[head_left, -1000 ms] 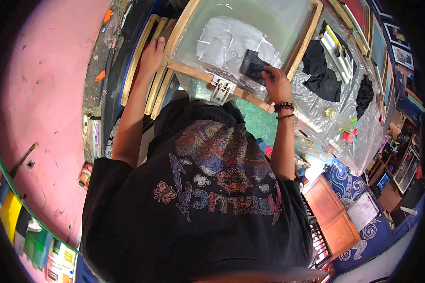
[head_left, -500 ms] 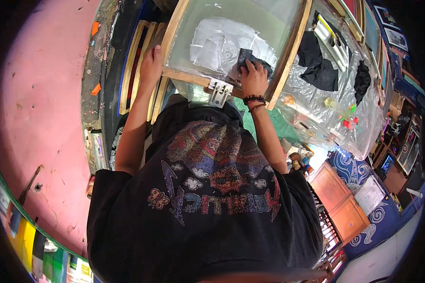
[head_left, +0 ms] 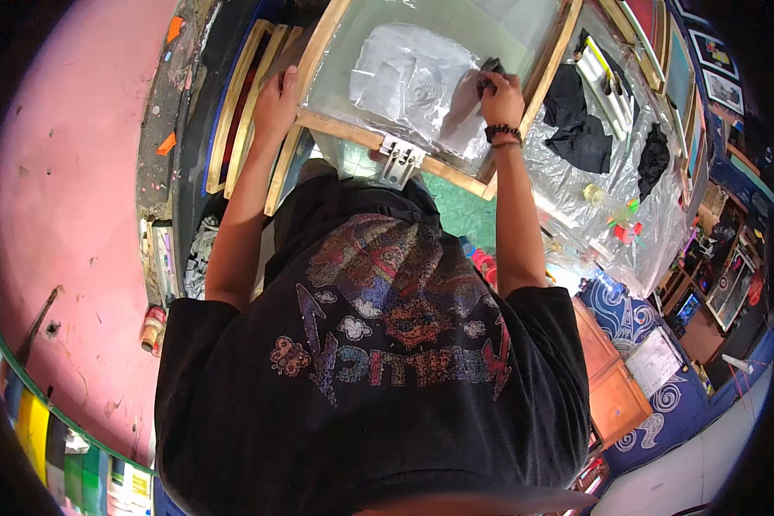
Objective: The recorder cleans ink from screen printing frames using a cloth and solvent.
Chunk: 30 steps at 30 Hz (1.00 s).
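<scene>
A wooden-framed printing screen (head_left: 353,132) lies tilted in front of me, its near rail fixed in a metal hinge clamp (head_left: 400,160). On the mesh is a whitish patch (head_left: 404,73) with a faint design and a wet-looking right side. My left hand (head_left: 275,107) grips the left rail, its thumb up along the wood and its fingers partly hidden. Over the right part of the mesh, my right hand (head_left: 502,101) is closed on a bunched black cloth (head_left: 491,67), most of it covered by the fingers.
More wooden frames (head_left: 241,112) stand at the left. On the right, clear plastic sheeting (head_left: 611,211) bears black cloth pieces (head_left: 576,129) and white tubes (head_left: 604,90). A pink wall-like surface (head_left: 77,215) fills the far left; an orange-brown panel (head_left: 611,378) is at lower right.
My right hand has moved up and right across the mesh with the black cloth, which is now more bunched, baring the patch's lower right. My left hand stays on the rail.
</scene>
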### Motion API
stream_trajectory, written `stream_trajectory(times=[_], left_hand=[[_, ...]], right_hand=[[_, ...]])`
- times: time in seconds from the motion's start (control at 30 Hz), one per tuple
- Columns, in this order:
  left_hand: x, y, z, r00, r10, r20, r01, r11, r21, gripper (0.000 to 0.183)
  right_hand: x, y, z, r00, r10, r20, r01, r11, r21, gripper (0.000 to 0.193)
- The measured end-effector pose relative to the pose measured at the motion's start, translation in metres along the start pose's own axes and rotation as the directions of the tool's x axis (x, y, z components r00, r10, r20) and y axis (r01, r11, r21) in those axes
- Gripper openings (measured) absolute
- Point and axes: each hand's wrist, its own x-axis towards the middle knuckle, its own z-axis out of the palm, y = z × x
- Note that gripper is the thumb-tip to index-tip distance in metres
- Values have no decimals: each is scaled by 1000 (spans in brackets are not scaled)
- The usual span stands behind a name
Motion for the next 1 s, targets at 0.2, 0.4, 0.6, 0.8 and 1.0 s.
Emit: stream_trajectory(times=[0.2, 0.4, 0.6, 0.8, 1.0], left_hand=[[1, -2, 2, 999, 0, -44, 1, 1000, 12, 66], [2, -14, 2, 999, 4, -53, -5, 1000, -13, 66], [-1, -3, 0, 1000, -1, -30, 1, 1000, 4, 68], [-5, 6, -2, 1000, -12, -15, 12, 1000, 16, 70], [-1, -2, 3, 999, 24, -28, -24, 1000, 9, 72]], right_hand=[[-20, 3, 1, 985, -160, 65, 165, 983, -81, 37], [-94, -16, -27, 981, 29, 194, -27, 1000, -14, 25], [-128, -20, -30, 965, -35, 259, -17, 981, 195, 26], [-27, 28, -6, 980, -197, 39, 195, 979, 51, 24], [3, 18, -17, 984, 116, 137, -80, 966, -247, 20]])
